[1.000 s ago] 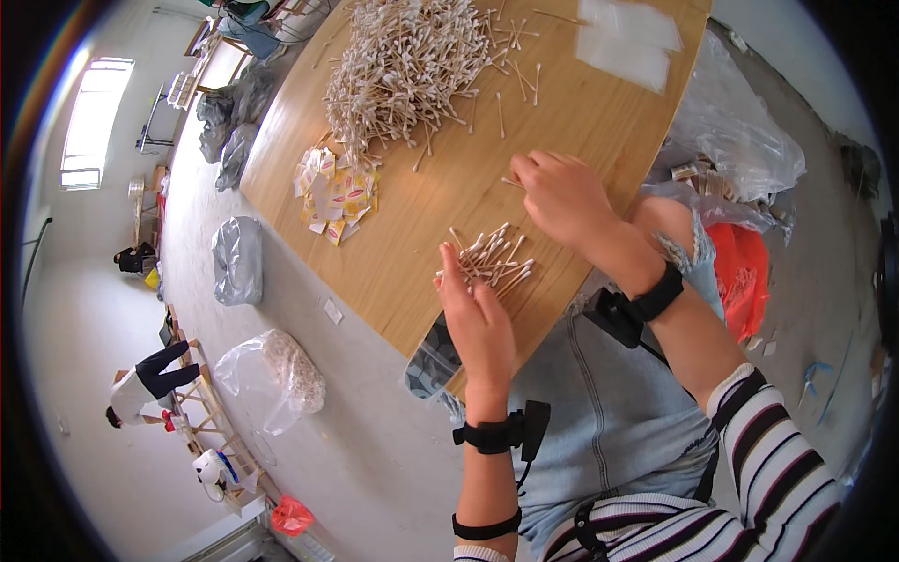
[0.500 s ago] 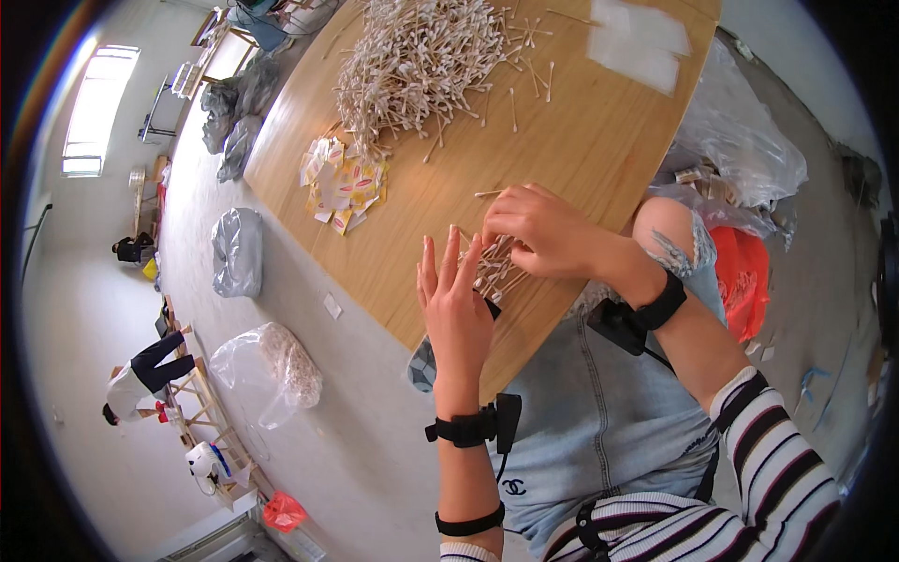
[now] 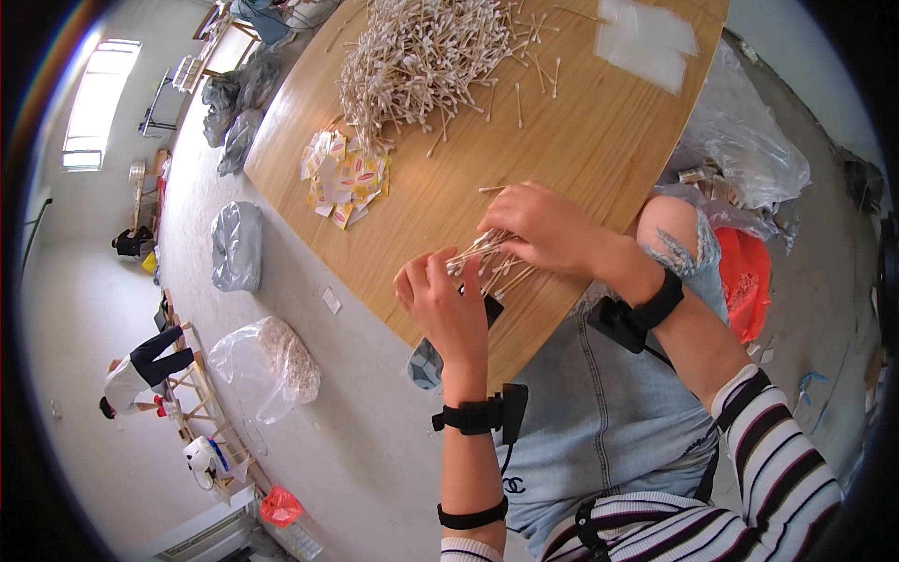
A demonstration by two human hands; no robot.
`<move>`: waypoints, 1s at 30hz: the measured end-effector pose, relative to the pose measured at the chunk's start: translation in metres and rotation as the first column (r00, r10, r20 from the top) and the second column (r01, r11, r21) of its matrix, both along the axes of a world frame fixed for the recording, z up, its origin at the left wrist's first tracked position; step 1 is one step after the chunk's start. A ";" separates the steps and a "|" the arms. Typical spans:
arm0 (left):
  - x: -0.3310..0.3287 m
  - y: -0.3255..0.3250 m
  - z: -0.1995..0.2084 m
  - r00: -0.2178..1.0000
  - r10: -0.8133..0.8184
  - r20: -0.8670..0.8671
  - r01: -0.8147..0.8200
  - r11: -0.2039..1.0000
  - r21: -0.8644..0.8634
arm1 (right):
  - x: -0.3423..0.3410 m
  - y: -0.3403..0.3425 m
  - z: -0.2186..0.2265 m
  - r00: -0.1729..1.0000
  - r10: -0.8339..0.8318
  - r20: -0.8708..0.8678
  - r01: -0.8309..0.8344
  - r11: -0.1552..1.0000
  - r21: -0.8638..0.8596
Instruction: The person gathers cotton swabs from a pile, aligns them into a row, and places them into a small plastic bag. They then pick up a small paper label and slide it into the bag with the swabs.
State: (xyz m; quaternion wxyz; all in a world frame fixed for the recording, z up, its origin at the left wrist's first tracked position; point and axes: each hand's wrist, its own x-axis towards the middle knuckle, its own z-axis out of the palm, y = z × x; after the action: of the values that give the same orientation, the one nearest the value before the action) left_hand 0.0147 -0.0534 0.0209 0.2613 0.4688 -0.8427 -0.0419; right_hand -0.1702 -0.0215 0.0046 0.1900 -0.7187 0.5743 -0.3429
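Observation:
A small bunch of wooden-stick cotton swabs lies between my two hands near the table's front corner. My left hand has its fingers bent round the swab ends on the left. My right hand is closed over the other end, its fingertips pinching the sticks. More loose swabs fan out on the table beneath my right palm. Just beyond my right fingers lies a single swab. The fingers partly hide how many swabs each hand grips.
A large heap of cotton swabs covers the far part of the wooden table. Yellow and white paper cards lie at its left edge, clear plastic sleeves at far right. Plastic bags stand on the floor; another person is at far left.
My left fingers, stretched upward before, have bent down onto the swab ends. The swabs between my hands are now lifted more into sight. My right hand has hardly moved.

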 end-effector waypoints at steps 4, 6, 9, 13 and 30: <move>0.005 0.012 0.002 0.995 0.076 -0.060 -0.073 0.996 0.055 | -0.002 -0.005 0.003 0.997 -0.066 -0.025 0.066 0.998 -0.003; 0.010 0.019 0.000 0.997 0.064 -0.039 -0.059 0.993 0.106 | -0.002 -0.006 0.003 0.996 -0.090 -0.027 0.089 0.996 -0.030; 0.013 0.023 -0.001 0.999 0.053 -0.009 -0.051 0.985 0.163 | 0.000 -0.005 -0.002 1.000 -0.027 -0.001 0.027 0.992 -0.126; 0.012 0.021 0.002 0.998 0.059 0.021 -0.062 0.980 0.191 | 0.005 -0.004 -0.007 1.000 -0.017 -0.013 0.014 0.981 -0.191; 0.047 0.063 0.057 0.955 0.200 -0.219 -0.113 0.928 0.356 | 0.014 0.025 0.047 0.891 0.005 0.454 0.029 0.997 -0.069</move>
State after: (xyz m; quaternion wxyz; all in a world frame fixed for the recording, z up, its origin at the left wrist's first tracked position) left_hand 0.0614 0.0092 0.0783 0.2836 0.5638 -0.7425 -0.2243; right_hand -0.1563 0.0039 0.0519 0.2902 -0.6219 0.5054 -0.5231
